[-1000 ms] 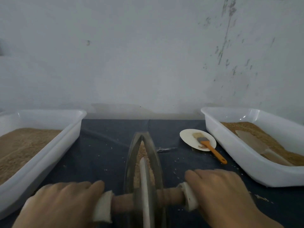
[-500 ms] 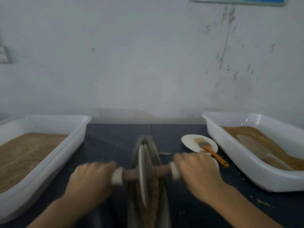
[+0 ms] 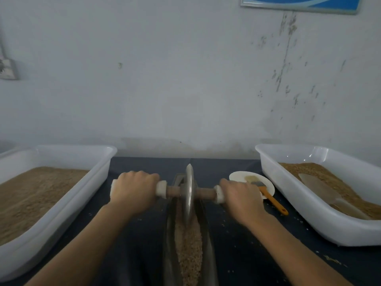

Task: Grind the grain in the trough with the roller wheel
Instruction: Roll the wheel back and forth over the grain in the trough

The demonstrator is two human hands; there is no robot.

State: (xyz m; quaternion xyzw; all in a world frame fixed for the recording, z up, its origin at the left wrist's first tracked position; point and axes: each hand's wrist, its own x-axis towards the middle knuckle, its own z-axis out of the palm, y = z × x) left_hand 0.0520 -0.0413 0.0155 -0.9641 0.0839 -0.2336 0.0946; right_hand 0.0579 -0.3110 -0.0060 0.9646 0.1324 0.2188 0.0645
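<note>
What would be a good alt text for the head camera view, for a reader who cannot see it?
Two hands, left hand and right hand, grip the handle of a roller wheel at the far end of a grain-filled trough. White trays of brown grain stand on both sides, and a brush lies on a small plate.

Pale grey-white plaster wall (image 3: 165,79) filling the upper frame — scuffed, with dark flecks and streaks (image 3: 285,58) running down the right side. Blue-bordered poster edge (image 3: 299,3) at top right, cropped. Small grey fixture (image 3: 7,69) on the wall at far left, blurred. Dark navy table covering (image 3: 148,166) below — wall meets it in a dim shadowed strip. Flat, soft, even light.
</note>
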